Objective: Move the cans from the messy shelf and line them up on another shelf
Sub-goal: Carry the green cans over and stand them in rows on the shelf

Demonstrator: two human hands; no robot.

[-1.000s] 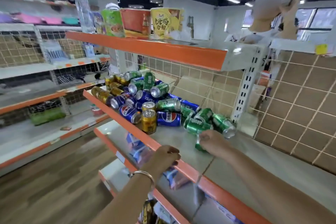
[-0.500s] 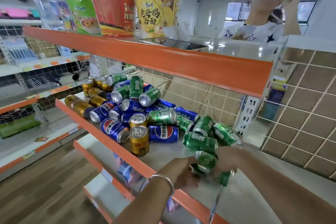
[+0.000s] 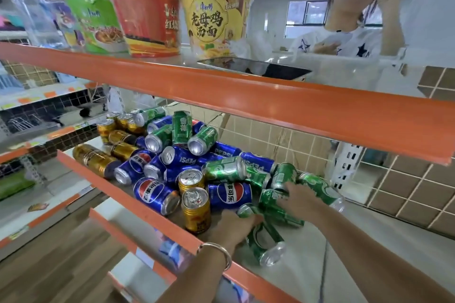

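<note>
A jumbled pile of green, blue and gold cans lies on the middle shelf (image 3: 128, 194), which has an orange front edge. A blue Pepsi can (image 3: 155, 194) and an upright gold can (image 3: 197, 211) sit at the front. My left hand (image 3: 234, 229), with a bracelet on its wrist, is closed around the top of a green can (image 3: 267, 243) that lies on its side by the shelf's front. My right hand (image 3: 299, 202) is wrapped over another lying green can (image 3: 275, 209) at the right end of the pile.
The upper shelf (image 3: 246, 96) overhangs the pile and carries several instant-noodle cups (image 3: 214, 19) and a flat dark tray (image 3: 258, 69). A person (image 3: 357, 37) stands behind the shelving at the upper right. Bare shelf surface (image 3: 349, 243) runs to the right of the cans.
My head moved closer to the pile. Both hands went from the shelf's front edge into the right end of the pile, and each has closed on a green can.
</note>
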